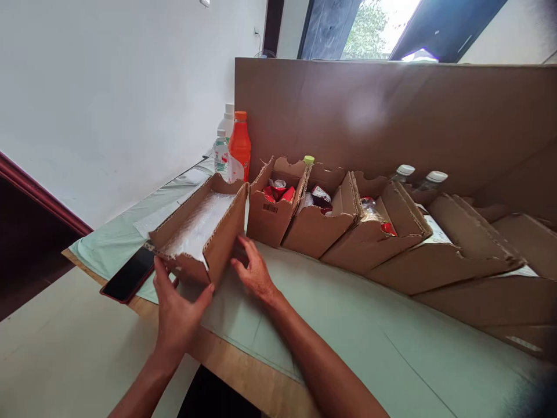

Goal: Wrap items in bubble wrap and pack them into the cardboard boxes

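An open cardboard box (226, 235) lined with bubble wrap (200, 223) lies on the table's near left. My left hand (176, 307) grips the box's near end, thumb on one side and fingers on the other. My right hand (252, 270) rests beside the box's right wall, fingers spread and touching the cardboard. An orange drink bottle (239, 148) and a small clear bottle (220, 152) stand just behind the box.
A row of open cardboard boxes (313, 223) with bottles and red packets runs to the right, backed by a tall cardboard sheet (391, 110). A dark phone (129, 274) lies at the table's left edge. A pale green cover (357, 331) spreads over the table.
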A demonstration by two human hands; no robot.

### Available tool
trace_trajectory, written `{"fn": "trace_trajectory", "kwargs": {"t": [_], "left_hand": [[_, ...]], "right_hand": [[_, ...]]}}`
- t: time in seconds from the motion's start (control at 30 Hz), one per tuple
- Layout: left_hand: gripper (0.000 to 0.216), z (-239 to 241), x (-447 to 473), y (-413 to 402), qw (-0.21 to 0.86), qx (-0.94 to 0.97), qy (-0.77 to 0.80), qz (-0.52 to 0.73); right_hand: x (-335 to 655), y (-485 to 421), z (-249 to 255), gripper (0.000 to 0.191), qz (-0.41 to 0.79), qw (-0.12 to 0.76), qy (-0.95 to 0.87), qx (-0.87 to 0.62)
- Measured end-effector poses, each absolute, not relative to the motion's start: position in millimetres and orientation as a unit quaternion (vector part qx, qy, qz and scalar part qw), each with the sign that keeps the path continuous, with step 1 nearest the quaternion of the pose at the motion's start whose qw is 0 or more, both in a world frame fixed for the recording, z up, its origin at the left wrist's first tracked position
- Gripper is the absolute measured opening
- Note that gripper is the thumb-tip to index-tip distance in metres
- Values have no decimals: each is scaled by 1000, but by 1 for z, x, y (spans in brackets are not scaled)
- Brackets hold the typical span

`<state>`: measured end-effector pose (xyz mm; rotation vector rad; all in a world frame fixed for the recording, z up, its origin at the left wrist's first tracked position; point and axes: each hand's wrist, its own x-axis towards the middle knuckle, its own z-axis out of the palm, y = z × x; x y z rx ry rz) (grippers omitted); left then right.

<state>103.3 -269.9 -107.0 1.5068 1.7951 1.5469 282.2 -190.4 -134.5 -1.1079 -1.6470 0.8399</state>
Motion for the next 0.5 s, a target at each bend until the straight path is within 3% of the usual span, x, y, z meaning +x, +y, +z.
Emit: {"fn": "trace_trajectory", "kwargs": {"t": [0.2, 0.5], "left_hand": [[123, -110, 129, -170, 110, 568, 618, 532], [109, -129, 161, -107, 162, 604, 571, 532]], "right_hand": [[283, -198, -158, 47, 337, 488, -654, -470], [283, -197, -155, 38, 346, 510, -620, -485]]}}
